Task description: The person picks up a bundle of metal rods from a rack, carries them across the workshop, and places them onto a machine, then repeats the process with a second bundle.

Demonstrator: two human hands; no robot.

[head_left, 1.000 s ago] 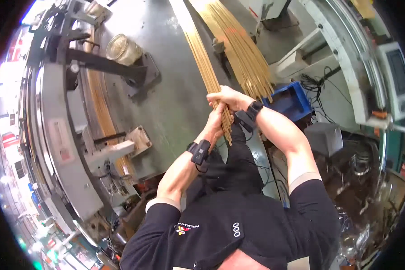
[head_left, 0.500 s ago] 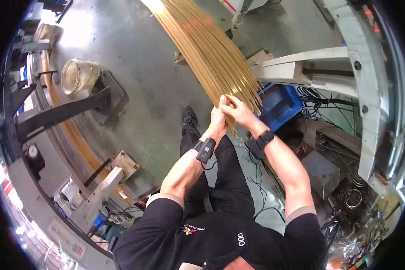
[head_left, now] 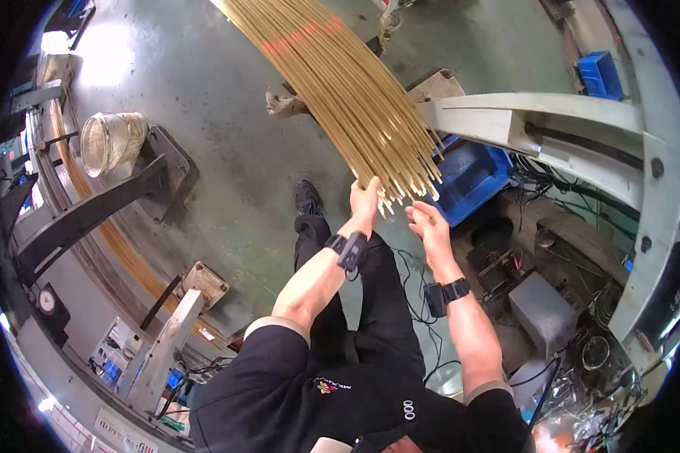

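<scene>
At far centre: bundle of brass-coloured rods (head_left: 351,87) | left hand (head_left: 364,202): touching bundle's near left edge, grip not discernible | right hand (head_left: 431,225): empty, fingers loosely parted, just beside rods' near ends | blue bin (head_left: 472,201): right of bundle

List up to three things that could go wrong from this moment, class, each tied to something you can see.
1. The rods might spread or slip: the left hand is only at their left edge, and the right hand looks open and off them.
2. Their uneven ends might scratch a hand.
3. Loose cables beside the legs could trip the person.
</scene>
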